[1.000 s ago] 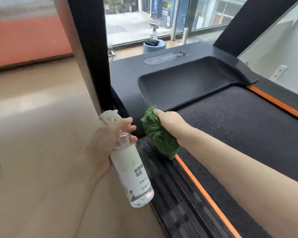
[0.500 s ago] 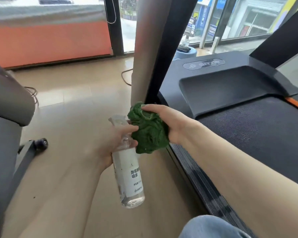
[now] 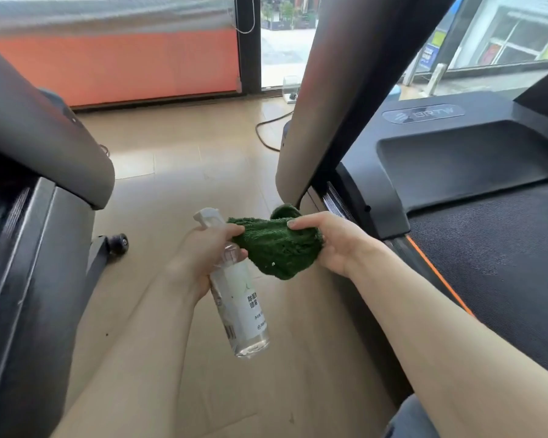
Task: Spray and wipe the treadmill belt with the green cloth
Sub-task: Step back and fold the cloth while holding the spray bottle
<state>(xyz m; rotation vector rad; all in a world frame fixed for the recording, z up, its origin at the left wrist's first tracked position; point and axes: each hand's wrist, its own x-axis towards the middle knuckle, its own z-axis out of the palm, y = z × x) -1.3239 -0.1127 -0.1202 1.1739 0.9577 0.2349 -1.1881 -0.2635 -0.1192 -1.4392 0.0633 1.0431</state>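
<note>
Both hands were occupied off the belt (image 3: 494,263): left hand (image 3: 208,248) gripped the spray bottle (image 3: 239,306), right hand (image 3: 336,245) clutched the green cloth (image 3: 276,248) over the floor. Wiping appeared paused; completion could not be judged.

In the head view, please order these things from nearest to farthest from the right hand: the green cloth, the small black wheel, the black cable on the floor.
1. Green cloth: held in the right hand.
2. Small black wheel: on the floor, far to the left.
3. Black cable: on the floor ahead, toward the window.
</note>
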